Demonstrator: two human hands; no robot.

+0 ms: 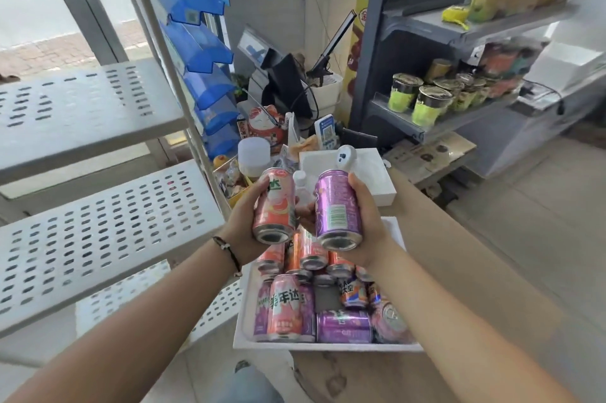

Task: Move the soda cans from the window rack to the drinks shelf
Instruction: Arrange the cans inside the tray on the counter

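My left hand (244,222) grips a pink soda can (274,205), tilted with its base toward me. My right hand (364,225) holds a purple soda can (337,207) the same way, close beside the pink one. Both cans hang above a white tray (242,320) that holds several pink, purple and orange cans lying and standing in a heap. The white perforated window rack (98,232) stands to the left with bare shelves. A grey shelf unit (416,130) with green-labelled cups stands at the upper right.
Beyond the cans the counter carries a cash register (285,81), a lucky-cat figure (262,123), a white box (354,173) and small bottles. Blue plastic holders (203,51) hang on the rack's post. Tan flooring (524,238) stretches to the right.
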